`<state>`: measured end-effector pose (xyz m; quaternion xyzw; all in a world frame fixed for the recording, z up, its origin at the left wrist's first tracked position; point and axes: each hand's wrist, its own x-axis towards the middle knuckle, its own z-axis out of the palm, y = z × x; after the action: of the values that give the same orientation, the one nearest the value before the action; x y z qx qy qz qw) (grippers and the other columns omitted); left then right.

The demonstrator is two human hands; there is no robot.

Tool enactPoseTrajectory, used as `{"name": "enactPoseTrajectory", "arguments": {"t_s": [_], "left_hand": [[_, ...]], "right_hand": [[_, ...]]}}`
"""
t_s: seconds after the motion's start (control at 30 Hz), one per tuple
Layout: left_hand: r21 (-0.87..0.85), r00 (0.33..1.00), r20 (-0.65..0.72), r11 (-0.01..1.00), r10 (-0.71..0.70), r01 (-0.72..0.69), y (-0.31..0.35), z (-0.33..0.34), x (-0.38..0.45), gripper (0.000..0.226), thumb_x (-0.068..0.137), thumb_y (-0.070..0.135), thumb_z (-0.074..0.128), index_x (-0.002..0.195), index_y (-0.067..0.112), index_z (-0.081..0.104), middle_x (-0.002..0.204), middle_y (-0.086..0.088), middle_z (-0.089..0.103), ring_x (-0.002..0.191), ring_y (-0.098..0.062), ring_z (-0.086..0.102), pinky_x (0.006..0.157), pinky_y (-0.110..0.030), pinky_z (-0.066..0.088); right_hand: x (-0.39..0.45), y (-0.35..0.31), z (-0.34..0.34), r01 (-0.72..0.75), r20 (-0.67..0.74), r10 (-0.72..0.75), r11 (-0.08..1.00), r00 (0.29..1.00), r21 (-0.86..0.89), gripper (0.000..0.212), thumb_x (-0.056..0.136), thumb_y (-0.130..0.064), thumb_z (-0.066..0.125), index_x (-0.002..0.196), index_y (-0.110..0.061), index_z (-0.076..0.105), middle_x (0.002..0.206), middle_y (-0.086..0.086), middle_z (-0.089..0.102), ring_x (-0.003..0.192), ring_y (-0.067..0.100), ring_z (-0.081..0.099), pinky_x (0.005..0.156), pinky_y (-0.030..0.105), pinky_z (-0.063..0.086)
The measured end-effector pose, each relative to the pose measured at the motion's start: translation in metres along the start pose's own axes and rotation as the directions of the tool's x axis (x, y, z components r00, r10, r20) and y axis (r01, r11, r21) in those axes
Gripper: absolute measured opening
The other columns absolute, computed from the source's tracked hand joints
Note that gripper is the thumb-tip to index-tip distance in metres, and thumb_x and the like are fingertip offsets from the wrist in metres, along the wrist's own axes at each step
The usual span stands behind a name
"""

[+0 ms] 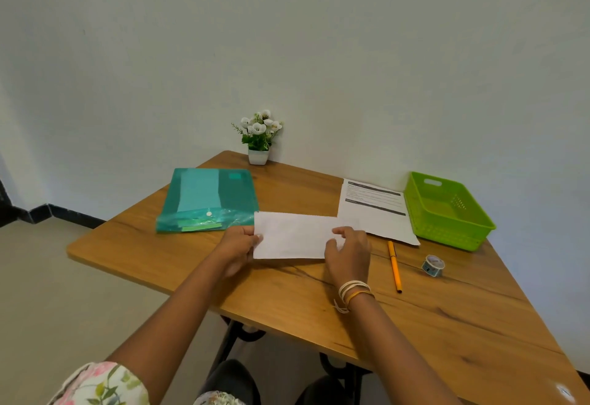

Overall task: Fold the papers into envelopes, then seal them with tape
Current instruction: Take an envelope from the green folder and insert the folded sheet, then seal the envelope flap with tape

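A white folded paper (292, 235) lies flat on the wooden table (287, 302), a long rectangle. My left hand (238, 250) pinches its left edge between thumb and fingers. My right hand (348, 253) rests on its right end, fingers curled over the edge and pressing it down. A small roll of tape (433, 265) sits to the right, apart from both hands. More printed paper (375, 210) lies behind the folded sheet, partly under it.
An orange pen (394, 266) lies right of my right hand. A green plastic basket (447, 210) stands at the back right. A teal plastic folder (207, 199) lies at the back left, a small potted flower (259, 136) by the wall.
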<state>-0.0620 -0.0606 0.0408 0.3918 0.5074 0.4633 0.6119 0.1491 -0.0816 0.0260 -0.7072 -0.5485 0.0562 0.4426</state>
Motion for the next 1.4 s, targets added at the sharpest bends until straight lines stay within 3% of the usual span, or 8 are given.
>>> {"name": "enactPoseTrajectory", "arguments": {"t_s": [0.17,0.3,0.47,0.63,0.77,1.07,1.27,1.4], "left_hand": [[0.048,0.988,0.007,0.987,-0.155,0.154,0.007,0.008,0.021,0.028,0.096,-0.004,0.045,0.122,-0.007,0.055,0.119,-0.021,0.063,0.105,-0.031,0.062,0.077,-0.037,0.054],[0.323,0.995,-0.097,0.945,-0.015,0.046,0.003,0.023,0.039,0.033,0.094,0.0,0.052,0.127,0.0,0.053,0.119,-0.018,0.061,0.093,-0.024,0.058,0.066,-0.03,0.05],[0.7,0.917,-0.16,0.697,0.364,-0.154,-0.007,0.039,0.051,0.034,0.088,0.005,0.061,0.121,0.007,0.056,0.121,-0.012,0.06,0.104,-0.021,0.055,0.083,-0.028,0.044],[0.924,0.86,-0.064,0.356,0.506,-0.141,-0.031,0.067,0.042,0.031,0.092,0.028,0.057,0.119,0.016,0.061,0.132,-0.011,0.05,0.119,-0.025,0.049,0.097,-0.037,0.041],[0.98,0.835,0.091,0.1,0.543,-0.172,-0.053,0.109,0.033,0.037,0.094,0.04,0.048,0.127,0.024,0.055,0.154,-0.012,0.029,0.145,-0.026,0.018,0.116,-0.052,0.007],[0.827,0.78,0.419,0.16,0.464,-0.539,-0.074,0.185,0.036,0.034,0.096,0.035,0.045,0.127,0.024,0.056,0.149,-0.003,0.041,0.142,-0.016,0.027,0.117,-0.051,0.001],[0.809,0.775,0.429,0.184,0.465,-0.558,-0.078,0.178,0.038,0.036,0.098,0.036,0.042,0.129,0.022,0.055,0.144,-0.001,0.046,0.137,-0.014,0.034,0.117,-0.05,0.01],[0.735,0.717,0.393,0.272,0.576,-0.621,-0.073,0.179,0.033,0.036,0.099,0.026,0.043,0.134,0.024,0.048,0.142,0.001,0.049,0.136,-0.014,0.038,0.118,-0.049,0.012]], "right_hand": [[-0.006,0.025,-0.003,0.095,0.18,-0.052,0.966,0.982,-0.241,0.037,0.089,-0.041,0.053,0.122,-0.026,0.057,0.127,0.003,0.055,0.115,0.019,0.05,0.092,0.034,0.048],[-0.01,0.037,-0.004,0.13,0.252,-0.023,0.9,0.967,-0.416,0.051,0.091,-0.054,0.04,0.134,-0.028,0.049,0.139,0.005,0.048,0.127,0.023,0.043,0.102,0.038,0.042],[-0.008,0.043,-0.003,0.117,0.192,-0.02,0.852,0.981,-0.511,0.055,0.091,-0.058,0.035,0.136,-0.028,0.047,0.136,0.006,0.048,0.124,0.023,0.043,0.097,0.037,0.04],[-0.005,0.048,-0.004,0.132,0.193,-0.041,0.863,0.98,-0.488,0.055,0.091,-0.057,0.035,0.135,-0.027,0.048,0.134,0.005,0.049,0.123,0.023,0.043,0.097,0.038,0.04],[-0.003,0.054,-0.015,0.158,0.102,-0.13,0.926,0.986,-0.343,0.042,0.09,-0.046,0.046,0.122,-0.022,0.058,0.124,0.001,0.058,0.116,0.019,0.049,0.095,0.034,0.043],[0.025,0.104,-0.076,-0.175,-0.212,0.1,0.911,0.972,-0.374,0.029,0.083,-0.021,0.059,0.112,-0.016,0.061,0.108,0.01,0.056,0.104,0.029,0.05,0.086,0.038,0.045],[0.039,0.134,-0.091,-0.324,-0.136,0.294,0.882,0.946,-0.343,0.029,0.095,-0.021,0.048,0.123,-0.022,0.056,0.112,0.012,0.057,0.102,0.029,0.054,0.086,0.04,0.048],[0.039,0.122,-0.084,-0.251,-0.103,0.247,0.968,0.963,-0.024,0.025,0.095,-0.015,0.049,0.116,-0.017,0.062,0.109,0.012,0.056,0.1,0.027,0.055,0.086,0.038,0.048]]}}
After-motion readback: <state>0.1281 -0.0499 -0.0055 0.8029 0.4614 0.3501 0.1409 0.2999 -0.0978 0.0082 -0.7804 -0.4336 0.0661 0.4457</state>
